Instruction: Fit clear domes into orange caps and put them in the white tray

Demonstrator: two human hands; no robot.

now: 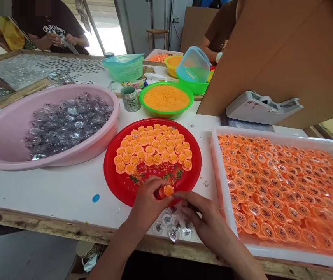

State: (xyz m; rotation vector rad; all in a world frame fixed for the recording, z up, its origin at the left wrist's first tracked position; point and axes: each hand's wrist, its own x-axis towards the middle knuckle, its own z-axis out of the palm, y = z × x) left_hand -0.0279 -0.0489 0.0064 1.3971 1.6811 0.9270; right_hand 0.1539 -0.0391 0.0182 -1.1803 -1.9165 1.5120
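Clamping an orange cup (162, 192) over a red tray (196, 157)

Pinching it, granules (169, 190) inside, between thumb and fingers of the left hand (149, 197), above the tray's near edge; holding the right hand (207, 216) just beside, index fingertip close to the rim, any grip there impossible to tell, near clear plastic domes (173, 233) on the white tabletop (67, 194)

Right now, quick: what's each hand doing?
Left hand: closed, holding a small orange cup.
Right hand: partly curled beside the cup; can't tell if it holds anything.
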